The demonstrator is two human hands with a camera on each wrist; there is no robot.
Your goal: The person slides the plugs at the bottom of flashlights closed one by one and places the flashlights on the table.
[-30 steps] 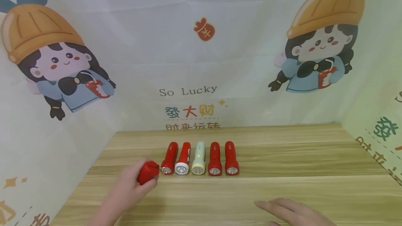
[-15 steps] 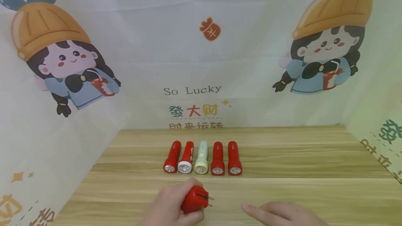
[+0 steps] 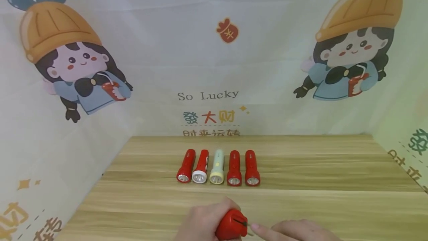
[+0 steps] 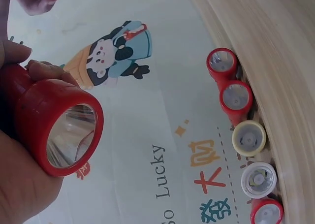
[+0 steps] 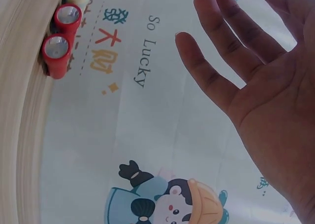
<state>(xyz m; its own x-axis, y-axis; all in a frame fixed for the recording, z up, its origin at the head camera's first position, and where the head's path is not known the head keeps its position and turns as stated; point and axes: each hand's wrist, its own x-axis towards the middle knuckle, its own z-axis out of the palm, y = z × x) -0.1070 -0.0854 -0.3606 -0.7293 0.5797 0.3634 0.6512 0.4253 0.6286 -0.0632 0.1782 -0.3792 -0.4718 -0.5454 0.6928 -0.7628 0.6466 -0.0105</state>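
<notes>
My left hand (image 3: 202, 220) grips a red flashlight (image 3: 231, 226) near the front of the table. The flashlight's tail, with a dark slot and two thin metal prongs (image 3: 250, 234) sticking out, faces right in the head view. Its wide clear lens (image 4: 73, 135) shows in the left wrist view, with fingers and palm wrapped round the body. My right hand (image 3: 299, 230) is just right of the tail, its index finger reaching to the prongs; whether it touches them I cannot tell. In the right wrist view this hand (image 5: 280, 91) has its fingers extended, slightly bent, holding nothing.
Farther back on the wooden table (image 3: 317, 170) lies a row of several flashlights: red ones (image 3: 234, 168), a red-and-white one (image 3: 202, 164) and a pale green one (image 3: 219, 163), lenses towards me. Printed cloth (image 3: 267, 47) walls the table's back and sides.
My left hand has carried the red flashlight from beside the row's left end to the front middle, its prongs coming into sight. The right hand has moved left to meet it.
</notes>
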